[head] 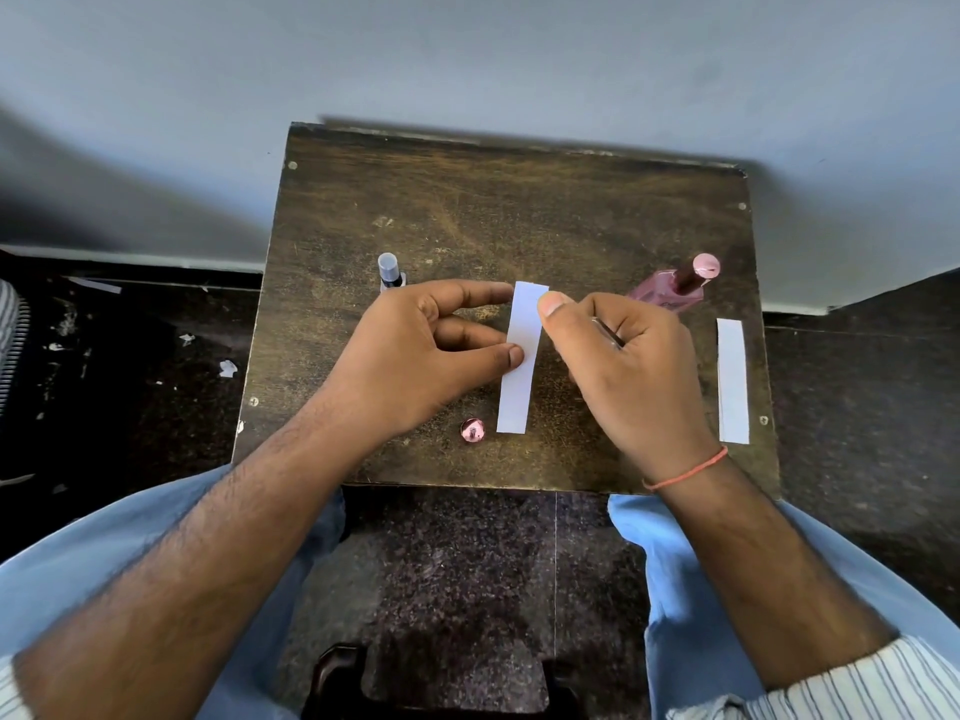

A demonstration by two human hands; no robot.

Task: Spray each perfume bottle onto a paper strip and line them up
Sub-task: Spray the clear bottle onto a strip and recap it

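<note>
A white paper strip [519, 361] lies lengthwise at the middle of the small dark wooden table [493, 200]. My left hand [431, 350] touches its left edge with its fingertips. My right hand [623, 366] pinches the strip's top right corner with the thumb. A second white strip [732, 381] lies near the table's right edge. A pink perfume bottle [670, 288] with a pink cap stands behind my right hand. A small dark bottle with a clear cap [390, 272] stands behind my left hand. A loose pink cap [471, 431] sits near the front edge.
The table stands against a pale wall. Dark speckled floor surrounds it, with paper scraps [227, 367] on the left. My knees in blue trousers [156, 537] flank the table's front edge.
</note>
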